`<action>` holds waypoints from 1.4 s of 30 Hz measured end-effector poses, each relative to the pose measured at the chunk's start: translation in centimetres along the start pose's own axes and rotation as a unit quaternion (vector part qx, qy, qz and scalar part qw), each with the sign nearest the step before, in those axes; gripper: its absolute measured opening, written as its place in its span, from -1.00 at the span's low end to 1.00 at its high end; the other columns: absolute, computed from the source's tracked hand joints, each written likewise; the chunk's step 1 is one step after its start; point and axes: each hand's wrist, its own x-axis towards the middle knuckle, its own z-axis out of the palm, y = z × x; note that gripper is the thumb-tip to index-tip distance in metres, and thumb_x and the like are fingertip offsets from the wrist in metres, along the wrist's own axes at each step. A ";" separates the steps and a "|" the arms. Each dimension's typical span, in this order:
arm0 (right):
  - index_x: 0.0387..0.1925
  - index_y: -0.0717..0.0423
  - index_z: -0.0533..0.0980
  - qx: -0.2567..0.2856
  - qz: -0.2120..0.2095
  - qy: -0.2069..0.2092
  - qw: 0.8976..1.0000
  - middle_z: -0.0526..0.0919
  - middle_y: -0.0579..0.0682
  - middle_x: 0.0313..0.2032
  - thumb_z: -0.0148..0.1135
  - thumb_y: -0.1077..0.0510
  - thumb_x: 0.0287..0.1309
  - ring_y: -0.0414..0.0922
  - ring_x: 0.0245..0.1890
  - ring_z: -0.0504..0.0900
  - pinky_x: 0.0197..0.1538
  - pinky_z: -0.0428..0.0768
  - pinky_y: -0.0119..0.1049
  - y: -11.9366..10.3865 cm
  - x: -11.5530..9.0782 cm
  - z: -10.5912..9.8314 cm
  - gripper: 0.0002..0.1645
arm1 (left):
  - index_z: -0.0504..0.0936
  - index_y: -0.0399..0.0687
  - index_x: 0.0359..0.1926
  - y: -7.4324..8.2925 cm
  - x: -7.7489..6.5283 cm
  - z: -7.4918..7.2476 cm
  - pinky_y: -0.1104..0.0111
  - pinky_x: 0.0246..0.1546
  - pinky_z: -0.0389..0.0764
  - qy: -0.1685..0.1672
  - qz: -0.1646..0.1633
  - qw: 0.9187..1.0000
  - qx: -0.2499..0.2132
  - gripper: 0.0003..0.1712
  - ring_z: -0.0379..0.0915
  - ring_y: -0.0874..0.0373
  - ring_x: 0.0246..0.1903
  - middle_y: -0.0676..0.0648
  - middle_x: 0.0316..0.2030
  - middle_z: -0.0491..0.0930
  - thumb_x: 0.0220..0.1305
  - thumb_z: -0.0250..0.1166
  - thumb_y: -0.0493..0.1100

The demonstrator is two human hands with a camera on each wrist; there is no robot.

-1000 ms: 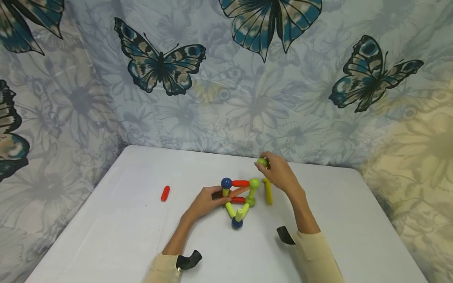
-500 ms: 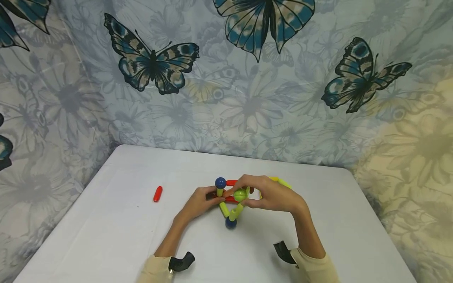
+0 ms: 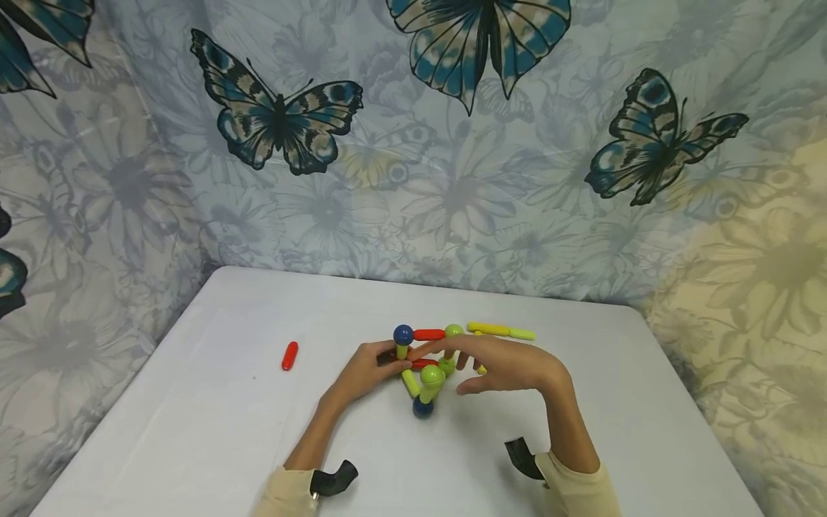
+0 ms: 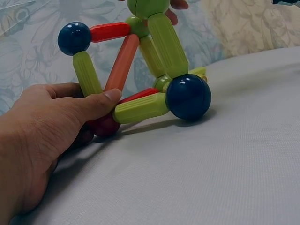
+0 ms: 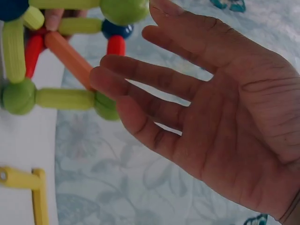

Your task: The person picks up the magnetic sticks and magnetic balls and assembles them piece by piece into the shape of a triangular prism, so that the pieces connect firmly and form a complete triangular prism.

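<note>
While my left hand (image 3: 368, 370) grips a frame (image 3: 424, 363) of toy sticks and balls on the white desk (image 3: 194, 424), my right hand (image 3: 510, 362) hovers beside it with the fingers apart and loosely bent, holding nothing that I can see. The frame stands between the two hands. At its lower left corner, the left thumb lies across the join above a dark red ball (image 4: 105, 126), and the remaining fingers are partly hidden behind. Just to the left of the right thumb, a bright green ball (image 3: 432, 375) tops a lime stick (image 4: 168, 44) that rises from a dark blue ball (image 4: 189, 97) resting on the desk. I cannot tell whether any right fingertip is touching that green ball. I judge the step in hand to be fitting the ball to the stick's upper end, and it looks seated there. As I read it, the next move calls for drawing the right hand away without a knock, the left bracing its corner, before reaching for a spare piece. Just beyond the right hand lie a yellow stick (image 3: 489, 328) and a yellow-green stick (image 3: 522, 334), end to end; a loose red stick (image 3: 289, 355) lies well to the left of the left hand.
</note>
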 end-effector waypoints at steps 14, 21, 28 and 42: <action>0.24 0.23 0.50 -0.058 0.113 0.166 0.978 0.71 0.19 -0.02 0.17 0.28 0.46 0.00 -0.08 0.69 -0.05 0.67 -0.12 5.0 -3.2 -2.4 -0.62 | 0.72 0.00 0.10 0.1 0.0 0.2 0.16 0.22 0.61 -0.002 -0.014 1.000 0.006 -0.64 0.64 0.16 0.06 0.02 -0.02 0.78 0.37 0.43 0.00; 0.22 0.31 0.48 -0.055 0.185 0.176 0.965 0.71 0.25 -0.12 0.12 0.31 0.47 -0.03 -0.24 0.66 -0.13 0.65 -0.12 8.6 -2.2 -1.6 -0.65 | 0.73 0.00 0.11 0.2 0.0 0.2 0.08 0.25 0.60 0.003 -0.012 1.000 0.003 -0.63 0.65 0.12 0.09 0.01 -0.01 0.79 0.36 0.43 0.02; 0.23 0.31 0.47 -0.036 0.232 0.122 0.964 0.70 0.24 -0.15 0.19 0.24 0.44 -0.04 -0.28 0.63 -0.17 0.63 -0.15 10.1 -0.2 -0.3 -0.60 | 0.72 0.01 0.14 -0.1 -0.2 0.2 0.06 0.27 0.59 0.003 -0.013 1.000 0.001 -0.61 0.65 0.09 0.12 -0.01 0.02 0.78 0.36 0.43 0.01; 0.01 0.26 0.64 -0.075 0.256 0.062 0.962 0.70 0.08 -0.21 0.36 0.31 0.19 -0.08 -0.25 0.60 -0.13 0.62 -0.15 9.5 1.9 1.2 -0.67 | 0.72 -0.01 0.14 0.1 -0.2 0.1 0.09 0.27 0.59 -0.001 -0.012 1.000 -0.004 -0.62 0.66 0.10 0.10 -0.01 0.01 0.78 0.37 0.43 0.00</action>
